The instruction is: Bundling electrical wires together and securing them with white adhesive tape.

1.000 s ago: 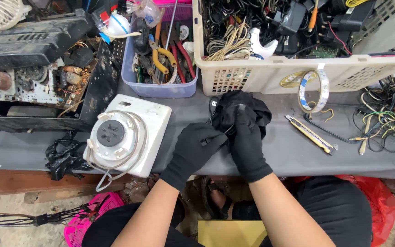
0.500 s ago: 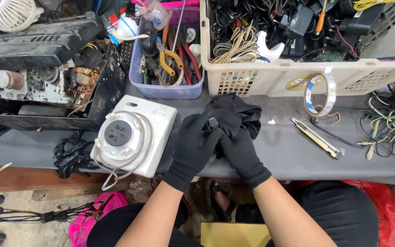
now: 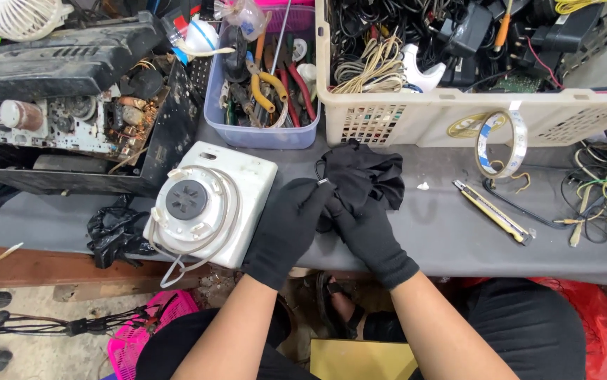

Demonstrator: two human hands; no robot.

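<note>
In the head view, both black-gloved hands are meeting over a crumpled black cloth lying on the grey surface just in front of the cream plastic basket of cables. The left hand is curling its grip closed around the cloth's near left edge beside a white boxy camera with a round front, while the right hand is pinching the cloth's lower folds shut between its fingers. A yellow-and-black utility knife and a roll of tape are lying well to the right.
</note>
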